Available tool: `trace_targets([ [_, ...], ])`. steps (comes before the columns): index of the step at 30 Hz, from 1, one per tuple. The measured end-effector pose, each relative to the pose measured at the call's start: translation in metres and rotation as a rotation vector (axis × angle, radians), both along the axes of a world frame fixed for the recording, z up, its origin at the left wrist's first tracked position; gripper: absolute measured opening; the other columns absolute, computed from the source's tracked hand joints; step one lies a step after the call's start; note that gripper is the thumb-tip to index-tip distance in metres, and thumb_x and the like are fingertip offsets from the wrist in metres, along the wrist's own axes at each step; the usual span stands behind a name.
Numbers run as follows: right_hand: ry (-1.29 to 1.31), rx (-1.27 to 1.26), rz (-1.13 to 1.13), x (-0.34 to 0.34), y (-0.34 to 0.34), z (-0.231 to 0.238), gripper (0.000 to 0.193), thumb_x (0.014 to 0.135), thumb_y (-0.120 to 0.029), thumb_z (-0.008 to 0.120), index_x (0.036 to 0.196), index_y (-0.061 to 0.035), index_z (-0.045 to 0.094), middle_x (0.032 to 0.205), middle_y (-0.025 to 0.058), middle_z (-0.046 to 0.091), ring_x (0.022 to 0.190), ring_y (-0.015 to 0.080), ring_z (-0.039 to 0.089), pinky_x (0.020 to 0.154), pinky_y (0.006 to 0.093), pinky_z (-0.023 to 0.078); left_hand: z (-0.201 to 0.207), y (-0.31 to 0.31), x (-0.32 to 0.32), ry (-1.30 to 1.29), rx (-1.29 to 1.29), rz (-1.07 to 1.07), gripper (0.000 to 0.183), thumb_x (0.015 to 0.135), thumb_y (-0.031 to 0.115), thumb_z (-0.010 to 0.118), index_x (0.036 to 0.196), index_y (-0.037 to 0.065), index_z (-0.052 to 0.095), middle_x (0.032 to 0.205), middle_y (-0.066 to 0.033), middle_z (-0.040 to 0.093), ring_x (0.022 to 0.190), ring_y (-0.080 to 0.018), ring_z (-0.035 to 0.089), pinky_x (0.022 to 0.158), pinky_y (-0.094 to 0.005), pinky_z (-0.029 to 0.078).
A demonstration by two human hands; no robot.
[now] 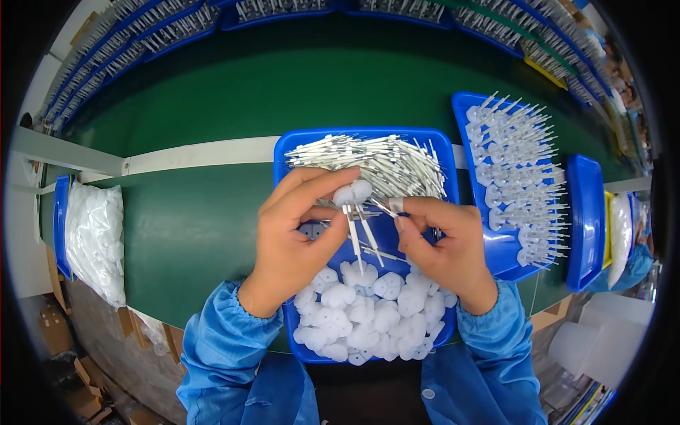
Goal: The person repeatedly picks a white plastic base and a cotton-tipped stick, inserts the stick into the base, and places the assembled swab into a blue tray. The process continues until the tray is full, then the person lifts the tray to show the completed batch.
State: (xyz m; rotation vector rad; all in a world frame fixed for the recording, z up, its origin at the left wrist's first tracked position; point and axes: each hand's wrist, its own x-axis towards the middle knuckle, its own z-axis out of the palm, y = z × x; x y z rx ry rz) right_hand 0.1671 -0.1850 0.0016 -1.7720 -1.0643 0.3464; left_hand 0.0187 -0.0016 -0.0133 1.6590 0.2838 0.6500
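Observation:
My left hand [302, 221] is closed around the edge of a translucent white, flower-shaped plastic piece [352, 192]. Thin white rods [367, 236] hang down from that piece. Close beside it, my right hand [440, 237] pinches another thin rod [384, 207] between thumb and forefinger, its tip angled toward the piece. A pale wrap covers part of the right forefinger. Below both hands is a blue tray [290, 333]. Loose white rods [382, 164] are heaped in its far part, and many flower-shaped pieces [368, 312] are piled in its near part.
At the right, a blue tray [502, 263] holds rows of pieces with rods fitted, beside a stack of empty blue trays [585, 219]. A clear bag of white pieces [95, 237] lies at the left. More filled trays [276, 10] line the green table's far edge.

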Motion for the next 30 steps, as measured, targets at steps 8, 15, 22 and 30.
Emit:
trace_targets([
  [8, 0.016, 0.02, -0.038, -0.007, 0.001, 0.0, 0.023, 0.093, -0.002, 0.084, 0.116, 0.0, 0.081, 0.059, 0.0045, 0.064, 0.049, 0.01, 0.06, 0.051, 0.0283, 0.047, -0.001, -0.002, 0.001, -0.007, 0.118, 0.042, 0.048, 0.091, -0.016, 0.074, 0.135, 0.003, 0.079, 0.125, -0.0107, 0.066, 0.11, -0.0189, 0.073, 0.092, -0.0302, 0.069],
  [15, 0.052, -0.038, -0.012, -0.011, 0.003, 0.008, 0.023, 0.094, -0.004, 0.086, 0.115, 0.0009, 0.08, 0.059, 0.0052, 0.065, 0.05, 0.0091, 0.059, 0.05, 0.0277, 0.046, -0.001, -0.003, 0.001, 0.004, 0.021, 0.035, 0.043, 0.096, -0.014, 0.07, 0.134, 0.003, 0.078, 0.13, -0.0121, 0.074, 0.118, -0.0222, 0.075, 0.096, -0.0329, 0.068],
  [22, 0.034, -0.029, -0.035, -0.007, 0.007, 0.0, 0.018, 0.095, -0.006, 0.086, 0.11, 0.0026, 0.079, 0.066, 0.0069, 0.071, 0.054, 0.0095, 0.065, 0.052, 0.0281, 0.05, -0.003, -0.007, -0.001, 0.04, -0.002, -0.026, 0.041, 0.098, -0.012, 0.068, 0.136, 0.002, 0.075, 0.132, -0.0149, 0.079, 0.117, -0.0234, 0.079, 0.099, -0.0362, 0.068],
  [30, 0.469, -0.058, -0.016, -0.008, 0.009, 0.0, 0.012, 0.102, -0.01, 0.083, 0.105, 0.0012, 0.079, 0.071, 0.0029, 0.075, 0.06, 0.0023, 0.064, 0.054, 0.0217, 0.046, -0.003, -0.006, -0.001, 0.093, 0.218, -0.002, 0.045, 0.094, -0.009, 0.073, 0.135, 0.008, 0.08, 0.118, -0.0146, 0.083, 0.096, -0.0235, 0.081, 0.083, -0.034, 0.066],
])
